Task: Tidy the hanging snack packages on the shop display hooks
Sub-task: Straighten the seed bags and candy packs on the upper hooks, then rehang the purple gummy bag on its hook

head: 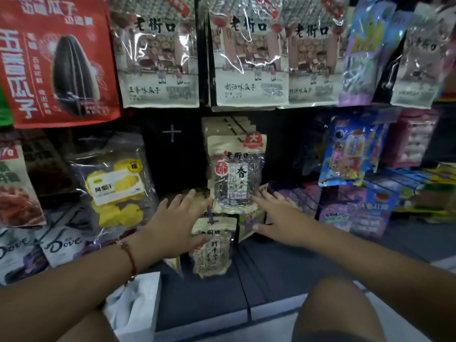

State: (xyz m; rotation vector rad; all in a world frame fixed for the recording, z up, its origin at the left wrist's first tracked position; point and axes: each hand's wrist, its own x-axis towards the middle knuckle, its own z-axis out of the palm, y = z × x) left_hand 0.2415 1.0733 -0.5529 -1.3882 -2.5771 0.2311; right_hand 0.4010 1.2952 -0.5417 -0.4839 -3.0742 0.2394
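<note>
A stack of beige sunflower-seed packs (235, 169) hangs on a hook in the middle of the dark display panel. Below it hangs a second beige seed pack (213, 248). My left hand (176, 225) reaches in from the left with fingers spread, its fingertips at the lower left corner of the upper stack and its palm over the top left of the lower pack. My right hand (276, 218) is open too, its fingertips near the stack's lower right corner. Neither hand grips a pack.
Large seed bags (158, 53) hang in the row above, with a red bag (54, 60) at the far left. A dried-pineapple pack (116, 188) and Dove bags (61, 245) hang left. Blue and pink toy packs (350, 151) and a wire rack (308, 196) are right. A white box (138, 302) sits below.
</note>
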